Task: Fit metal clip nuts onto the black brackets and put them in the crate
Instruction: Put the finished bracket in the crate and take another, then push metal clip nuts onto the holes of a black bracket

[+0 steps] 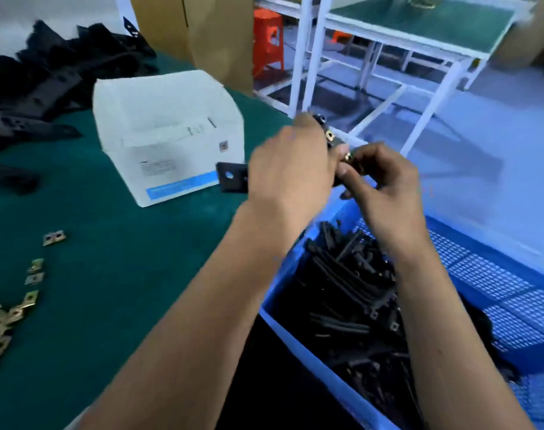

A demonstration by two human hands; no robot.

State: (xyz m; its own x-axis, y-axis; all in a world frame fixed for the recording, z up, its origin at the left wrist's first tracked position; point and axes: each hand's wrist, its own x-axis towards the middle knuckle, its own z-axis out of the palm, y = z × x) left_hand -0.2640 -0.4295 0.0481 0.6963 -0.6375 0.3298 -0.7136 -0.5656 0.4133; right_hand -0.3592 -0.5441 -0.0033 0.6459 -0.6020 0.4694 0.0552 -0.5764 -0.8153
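Both hands meet above the far corner of the blue crate [500, 293], at the edge of the green tabletop [115, 243]. The left hand [291, 169] has its fingers curled round a black bracket [232, 176], whose flat end with a round hole sticks out to the left of the knuckles, while the rest of it runs behind the hand toward the right. The right hand [385, 187] is curled too, its thumb and fingertips pinching a brass-coloured clip nut [347, 157] against the bracket just where the two hands touch. A second clip nut [329, 135] shows higher on the same bracket, above the left thumb; motion blur makes it hard to tell how fully either one is seated.

The crate stands beside the tabletop, below the forearms, and holds a heap of black brackets [351, 290], some with clips visible on them. Loose clip nuts [4, 315] lie scattered along the left edge of the tabletop, thickest at the lower left. A white carton [171, 135] with a blue stripe sits in the middle of the tabletop, and a pile of unfitted brackets [41, 82] lies at the far left behind it. Beyond are a white-framed workbench [426, 26] and an orange stool [267, 41]
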